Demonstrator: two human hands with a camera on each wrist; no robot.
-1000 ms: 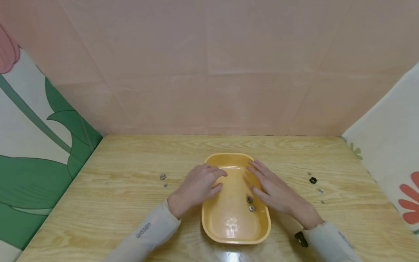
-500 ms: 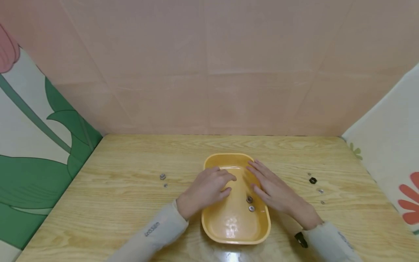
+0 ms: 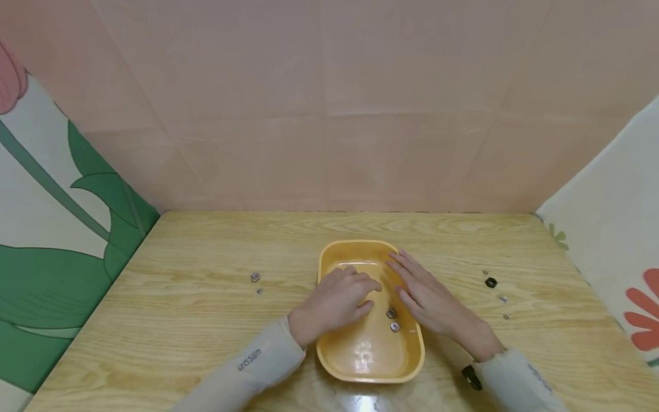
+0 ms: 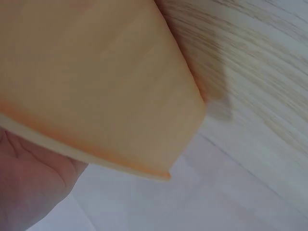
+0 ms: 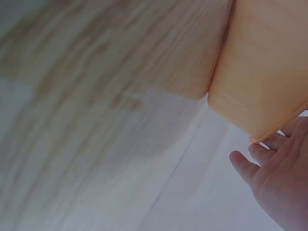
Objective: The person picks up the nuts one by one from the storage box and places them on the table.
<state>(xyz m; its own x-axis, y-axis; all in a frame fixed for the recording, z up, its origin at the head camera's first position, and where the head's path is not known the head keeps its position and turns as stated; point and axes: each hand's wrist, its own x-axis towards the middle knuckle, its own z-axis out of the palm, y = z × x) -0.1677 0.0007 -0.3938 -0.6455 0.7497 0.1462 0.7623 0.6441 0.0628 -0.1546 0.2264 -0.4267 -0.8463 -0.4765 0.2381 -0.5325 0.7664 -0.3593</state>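
Observation:
A yellow-orange plastic tray (image 3: 362, 369) stands on the wooden table, with two metal nuts (image 3: 391, 313) lying on its floor toward the right side. Over the tray's left rim reaches my left hand (image 3: 334, 300), its fingers loosely bent and the thumb apart from the index finger; nothing shows between them. My right hand (image 3: 429, 297) lies at the right rim, fingers stretched out over the edge. In the right wrist view those fingers meet the tray's rim (image 5: 276, 130). The left wrist view shows the tray's outer wall (image 4: 110, 86) beside part of the palm.
On the left of the table lie a hex nut (image 3: 254, 277) and a smaller piece (image 3: 259, 292). To the right are a black nut (image 3: 491, 282) and several small metal pieces (image 3: 503, 299). A black object (image 3: 471, 377) sits by the right cuff.
My left hand has moved right and slightly down, further over the tray. The right hand stays in place at the rim. The two nuts in the tray have not shifted within it.

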